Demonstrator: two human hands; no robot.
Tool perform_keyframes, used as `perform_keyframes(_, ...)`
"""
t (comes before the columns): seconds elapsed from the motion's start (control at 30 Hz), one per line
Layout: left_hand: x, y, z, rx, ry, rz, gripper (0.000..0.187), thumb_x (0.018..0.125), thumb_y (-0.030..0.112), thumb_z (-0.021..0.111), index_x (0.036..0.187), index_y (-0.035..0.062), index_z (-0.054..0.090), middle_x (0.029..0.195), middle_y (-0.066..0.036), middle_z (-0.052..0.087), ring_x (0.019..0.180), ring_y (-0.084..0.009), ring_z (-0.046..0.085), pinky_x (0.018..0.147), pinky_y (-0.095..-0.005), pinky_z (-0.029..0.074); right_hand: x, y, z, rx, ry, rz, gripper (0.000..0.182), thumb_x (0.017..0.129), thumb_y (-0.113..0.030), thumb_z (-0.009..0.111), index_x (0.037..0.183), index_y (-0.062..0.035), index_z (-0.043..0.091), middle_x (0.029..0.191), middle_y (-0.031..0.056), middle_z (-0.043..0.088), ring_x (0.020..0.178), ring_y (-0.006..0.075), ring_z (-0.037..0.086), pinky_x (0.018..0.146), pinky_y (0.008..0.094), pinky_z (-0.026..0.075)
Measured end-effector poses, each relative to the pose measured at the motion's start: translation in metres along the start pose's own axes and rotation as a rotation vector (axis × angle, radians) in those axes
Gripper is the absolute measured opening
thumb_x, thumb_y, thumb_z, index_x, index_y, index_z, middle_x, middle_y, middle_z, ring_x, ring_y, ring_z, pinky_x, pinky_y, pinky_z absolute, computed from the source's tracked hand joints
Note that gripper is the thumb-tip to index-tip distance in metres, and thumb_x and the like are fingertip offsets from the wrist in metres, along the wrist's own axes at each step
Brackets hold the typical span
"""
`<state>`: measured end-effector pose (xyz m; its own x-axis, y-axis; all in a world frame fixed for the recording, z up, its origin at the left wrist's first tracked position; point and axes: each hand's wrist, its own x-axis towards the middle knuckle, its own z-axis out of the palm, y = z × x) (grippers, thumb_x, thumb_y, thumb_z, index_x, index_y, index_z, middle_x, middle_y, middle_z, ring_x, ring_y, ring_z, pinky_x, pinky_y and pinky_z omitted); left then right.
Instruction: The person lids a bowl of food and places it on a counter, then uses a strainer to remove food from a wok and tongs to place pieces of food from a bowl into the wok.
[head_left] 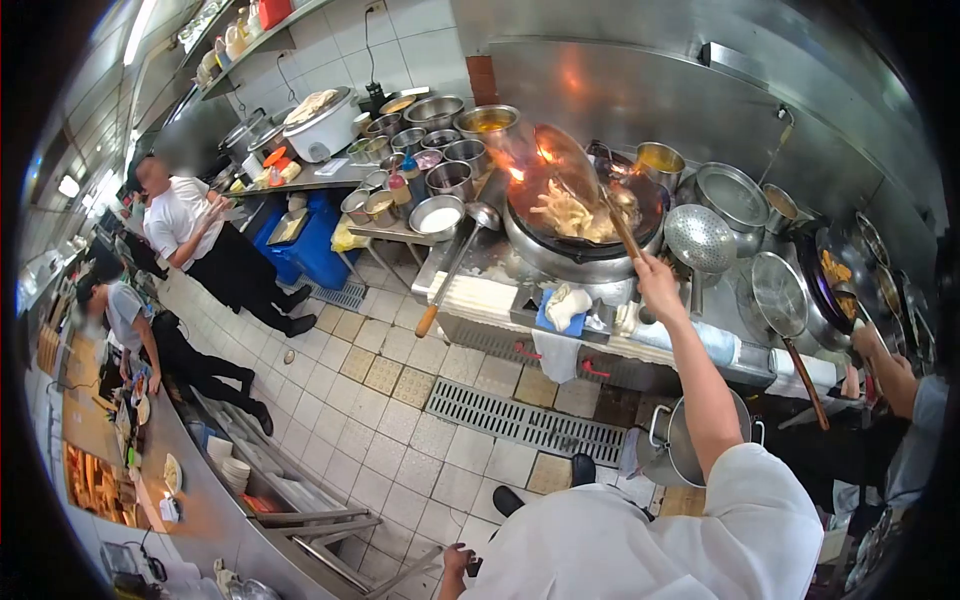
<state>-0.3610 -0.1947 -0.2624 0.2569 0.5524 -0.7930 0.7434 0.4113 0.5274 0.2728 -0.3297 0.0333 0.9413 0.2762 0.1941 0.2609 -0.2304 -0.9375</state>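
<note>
My right hand (657,285) is closed round the wooden handle of a large ladle (621,226), at the arm's full reach over the stove. The ladle's broad, dark bowl is raised over a wok (522,218) on the burner. Pale strips of food (588,214) lie in the wok, with orange flames along its far left side. Low in the view, my left hand (458,560) hangs beside my white shirt with its fingers curled. A small dark object shows beside it; I cannot tell whether the hand holds it.
A second ladle (460,268) rests over the counter edge, left of the wok. A perforated strainer (700,238) lies to the right. Sauce pots (450,180) crowd the left counter. At far right, a co-worker's hand (872,345) works at another wok. Two people stand at left. A large pot (690,450) stands below.
</note>
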Motion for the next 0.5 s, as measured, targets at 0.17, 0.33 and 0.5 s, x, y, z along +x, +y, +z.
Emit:
perform_keyframes(0.17,0.02,0.007,-0.007,-0.105,0.016,-0.061,0.049,0.067,-0.007,0.058,0.113,-0.0007,0.044,0.072,-0.016,0.06,0.054,-0.0207,0.058,0.044,-0.0297,0.048,0.018,-0.003,-0.016,-0.072,-0.073,0.2,0.031,0.086,-0.025,0.046,0.108,-0.006,0.056,0.06,0.0034,0.05,0.047,0.0123,0.045,0.044,0.0252,0.036)
perform_keyframes(0.33,0.022,-0.006,-0.007,-0.109,-0.018,-0.091,0.049,0.065,-0.007,0.059,0.112,-0.0006,0.046,0.071,-0.015,0.06,0.055,-0.0208,0.058,0.044,-0.0313,0.047,-0.004,0.014,-0.016,-0.295,0.159,-0.161,0.031,0.084,-0.027,0.045,0.101,-0.0047,0.058,0.086,0.0226,0.059,0.086,0.0366,0.057,0.074,0.0393,0.043)
perform_keyframes(0.5,0.01,-0.018,-0.012,0.125,-0.016,0.044,0.046,0.061,-0.007,0.063,0.105,-0.0054,0.05,0.071,-0.015,0.061,0.06,-0.0211,0.06,0.049,-0.0313,0.049,0.019,0.009,-0.024,-0.248,0.078,0.101,0.033,0.083,-0.028,0.043,0.102,-0.0055,0.058,0.087,0.02,0.06,0.086,0.034,0.057,0.074,0.039,0.042)
